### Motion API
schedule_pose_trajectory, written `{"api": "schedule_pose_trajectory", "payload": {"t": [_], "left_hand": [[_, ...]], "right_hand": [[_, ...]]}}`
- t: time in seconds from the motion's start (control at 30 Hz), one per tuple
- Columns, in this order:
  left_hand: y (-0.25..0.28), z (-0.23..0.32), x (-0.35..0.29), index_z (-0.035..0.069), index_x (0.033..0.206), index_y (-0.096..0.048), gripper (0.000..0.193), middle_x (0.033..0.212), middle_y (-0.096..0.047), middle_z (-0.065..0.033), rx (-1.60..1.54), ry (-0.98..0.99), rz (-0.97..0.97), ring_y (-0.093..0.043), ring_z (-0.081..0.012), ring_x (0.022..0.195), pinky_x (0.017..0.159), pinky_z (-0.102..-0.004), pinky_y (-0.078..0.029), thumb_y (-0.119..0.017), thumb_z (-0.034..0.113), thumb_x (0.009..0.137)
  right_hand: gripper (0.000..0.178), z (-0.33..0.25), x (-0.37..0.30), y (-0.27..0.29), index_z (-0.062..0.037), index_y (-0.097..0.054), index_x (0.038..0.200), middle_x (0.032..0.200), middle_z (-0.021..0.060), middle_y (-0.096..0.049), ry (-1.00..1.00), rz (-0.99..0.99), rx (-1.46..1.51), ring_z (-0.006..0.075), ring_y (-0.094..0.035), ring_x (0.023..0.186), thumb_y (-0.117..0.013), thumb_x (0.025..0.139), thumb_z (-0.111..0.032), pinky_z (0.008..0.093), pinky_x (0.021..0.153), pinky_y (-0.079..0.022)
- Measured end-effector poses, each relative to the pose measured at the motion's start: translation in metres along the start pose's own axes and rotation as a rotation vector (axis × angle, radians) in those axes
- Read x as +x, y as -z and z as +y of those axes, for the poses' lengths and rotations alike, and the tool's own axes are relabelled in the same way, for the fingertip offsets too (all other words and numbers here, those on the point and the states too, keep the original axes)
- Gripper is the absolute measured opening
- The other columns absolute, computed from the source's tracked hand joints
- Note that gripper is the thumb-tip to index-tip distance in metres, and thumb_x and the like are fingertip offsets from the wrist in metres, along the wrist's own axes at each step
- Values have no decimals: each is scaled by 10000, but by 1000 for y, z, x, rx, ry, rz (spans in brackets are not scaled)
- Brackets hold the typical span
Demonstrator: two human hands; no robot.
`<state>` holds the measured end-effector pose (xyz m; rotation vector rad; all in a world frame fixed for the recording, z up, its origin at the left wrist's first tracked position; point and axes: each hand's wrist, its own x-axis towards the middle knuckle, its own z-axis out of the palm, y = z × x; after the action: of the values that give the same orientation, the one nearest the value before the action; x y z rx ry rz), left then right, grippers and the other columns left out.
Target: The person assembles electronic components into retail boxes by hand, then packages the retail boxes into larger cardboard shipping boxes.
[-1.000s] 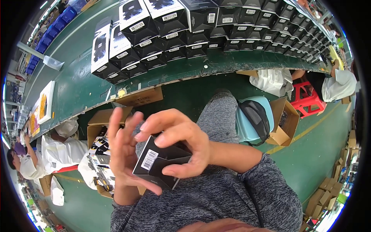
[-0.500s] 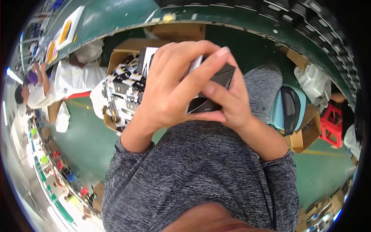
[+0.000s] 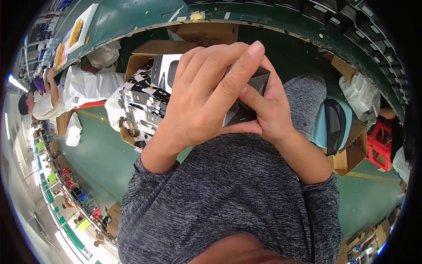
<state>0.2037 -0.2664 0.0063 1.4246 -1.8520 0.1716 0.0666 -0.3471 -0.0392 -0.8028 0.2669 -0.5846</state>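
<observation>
In front of my chest I hold a small black-and-white cardboard box (image 3: 163, 70) between both hands. Its white printed part sticks out on the left, and a black part shows on the right. My left hand (image 3: 200, 94) lies over the top of the box, fingers closed across it and covering its middle. Around the right end my right hand (image 3: 274, 108) is wrapped, with the thumb against the black face near the left fingers. Beyond my left wrist stands an open carton (image 3: 132, 61) filled with many black-and-white printed pieces (image 3: 143, 99).
A green workbench (image 3: 132, 20) curves across the far side, with rows of black boxes (image 3: 338, 20) at its right. At my right are a light-blue case (image 3: 345, 121), a carton (image 3: 347, 163) and a red stool (image 3: 380, 145). Another person (image 3: 44, 103) sits at the far left.
More of the box's white printed part shows left of my left hand. Both hands keep their grip, with the left fingers shifted slightly. The whole view has moved a little.
</observation>
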Motion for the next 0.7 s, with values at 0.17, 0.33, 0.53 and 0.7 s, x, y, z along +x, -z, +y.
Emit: {"api": "schedule_pose_trajectory", "payload": {"t": [0.17,0.33,0.53,0.7], "left_hand": [[0,1,-1,20,1477,-496,1076,1275,-617,-147,-8,42,-5,-613,-325,1079,920,-471,-454,-839,433,546],[3,4,-3,-47,1503,-420,1266,1269,-652,-189,67,25,-33,-644,-341,1092,898,-431,-513,-918,473,462],[3,3,-6,-47,1533,-368,1317,1288,-639,-198,26,32,-19,-653,-327,1085,906,-419,-532,-928,510,480],[3,2,-6,-38,1547,-350,1373,1375,-577,-214,-365,233,40,-653,-311,1109,934,-400,-543,-954,539,457]], "right_hand": [[426,2,-1,1,-32,-515,1305,1189,75,-630,-1,4,-14,137,-612,1097,-736,952,-122,298,954,-514],[431,-1,-1,0,-34,-513,1310,1215,79,-626,12,-15,-48,138,-605,1122,-735,951,-119,305,971,-507],[588,8,-3,6,3,-447,1390,1301,110,-586,50,-94,-24,161,-581,1194,-665,1005,-384,320,1027,-480],[997,0,0,7,24,-364,1487,1419,151,-501,-10,-97,-111,209,-516,1321,-407,936,-805,336,1087,-441]]}}
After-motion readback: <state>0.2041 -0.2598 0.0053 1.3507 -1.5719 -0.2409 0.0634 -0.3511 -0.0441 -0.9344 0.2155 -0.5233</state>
